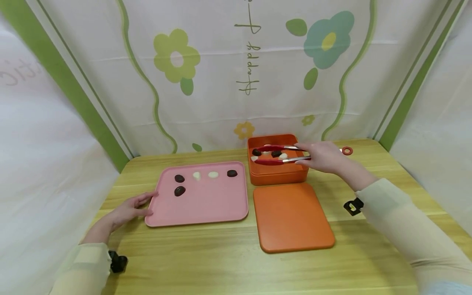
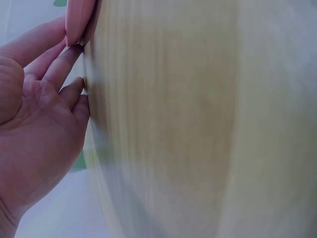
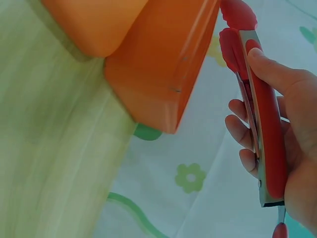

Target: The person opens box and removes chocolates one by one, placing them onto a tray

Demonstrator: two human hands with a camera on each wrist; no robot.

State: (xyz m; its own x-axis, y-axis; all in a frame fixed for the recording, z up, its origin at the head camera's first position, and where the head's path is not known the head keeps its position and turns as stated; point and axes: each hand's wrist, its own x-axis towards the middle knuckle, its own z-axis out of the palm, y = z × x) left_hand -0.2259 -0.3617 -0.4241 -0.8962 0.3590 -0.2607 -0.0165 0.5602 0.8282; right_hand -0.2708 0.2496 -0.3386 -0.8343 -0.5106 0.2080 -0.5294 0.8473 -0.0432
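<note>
1. In the head view, right of centre, I have the right hand (image 1: 324, 157) closed round red-and-silver tongs (image 1: 273, 162), their arms apart over the orange box (image 1: 279, 179).
2. Only the right wrist view shows me the fingers curled along one side of the tongs, thumb on the other.
3. Only the head view looks into the box: dark and white chocolate-like pieces lie there, partly hidden by the tongs.
4. Left of centre I see the pink tray (image 1: 210, 205) bearing three dark pieces (image 1: 180, 191) and two cream pieces (image 1: 213, 175).
5. The left hand (image 1: 127, 211), loosely spread, touches the tray's left rim; its wrist view adds the palm side.
6. An orange lid (image 1: 293, 217) lies in front of the box, lower right of centre.
</note>
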